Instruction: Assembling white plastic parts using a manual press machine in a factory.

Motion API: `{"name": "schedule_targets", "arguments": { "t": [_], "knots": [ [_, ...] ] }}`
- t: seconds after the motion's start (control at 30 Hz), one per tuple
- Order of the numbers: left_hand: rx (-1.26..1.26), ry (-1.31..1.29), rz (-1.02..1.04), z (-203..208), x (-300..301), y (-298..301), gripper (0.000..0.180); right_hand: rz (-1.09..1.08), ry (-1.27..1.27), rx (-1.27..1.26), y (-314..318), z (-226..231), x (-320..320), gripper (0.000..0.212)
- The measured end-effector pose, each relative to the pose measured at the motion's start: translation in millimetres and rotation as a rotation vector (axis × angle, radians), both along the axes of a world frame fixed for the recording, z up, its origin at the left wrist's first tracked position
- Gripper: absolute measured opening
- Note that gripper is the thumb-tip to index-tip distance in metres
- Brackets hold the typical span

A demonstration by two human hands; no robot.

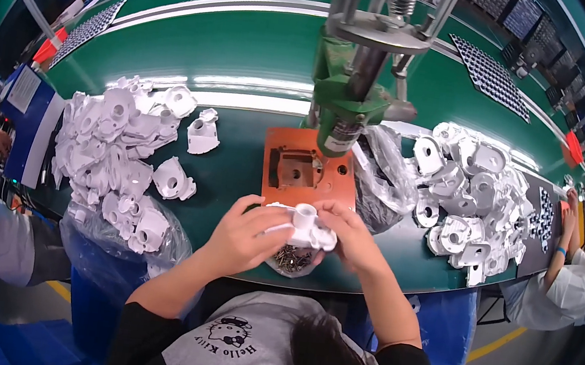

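Between both hands I hold a white plastic housing (306, 233) with a short round tube standing up from it. My left hand (250, 234) grips its left side, fingers laid across the near face. On the other end, my right hand (349, 236) has its fingers closed round the edge. Just beyond the housing lies the orange fixture block (287, 136), with a recessed pocket in its top. Above that block hangs the green press head (343, 108). Below the housing, a bowl of small brass-coloured metal pieces (291, 259) is partly covered by it.
A large pile of white housings (111, 129) lies at the left, with two lying apart from it. Another pile (479, 192) is at the right, beside a crumpled clear plastic bag (385, 180). Co-workers sit at both sides. Blue bins (447, 328) stand below the table edge.
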State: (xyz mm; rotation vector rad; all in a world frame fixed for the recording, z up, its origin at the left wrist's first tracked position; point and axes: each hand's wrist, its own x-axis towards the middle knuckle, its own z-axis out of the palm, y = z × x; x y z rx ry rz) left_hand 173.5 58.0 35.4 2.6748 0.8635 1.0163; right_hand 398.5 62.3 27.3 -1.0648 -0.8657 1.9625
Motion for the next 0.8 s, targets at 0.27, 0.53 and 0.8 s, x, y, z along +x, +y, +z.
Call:
{"name": "schedule_targets", "arguments": {
  "t": [0.27,0.53,0.8],
  "knots": [
    [0.173,0.154,0.159,5.1,3.6,55.8,0.021,-0.362,-1.143,1.192,142.3,-10.9,47.7,0.02],
    [0.238,0.208,0.136,-18.7,18.9,80.5,0.016,0.012,-0.893,1.19,229.2,-69.1,57.2,0.026],
    [0.213,0.205,0.116,-33.5,18.8,80.3,0.02,-0.234,-1.124,1.3,214.2,-50.0,81.1,0.021]
  ]
}}
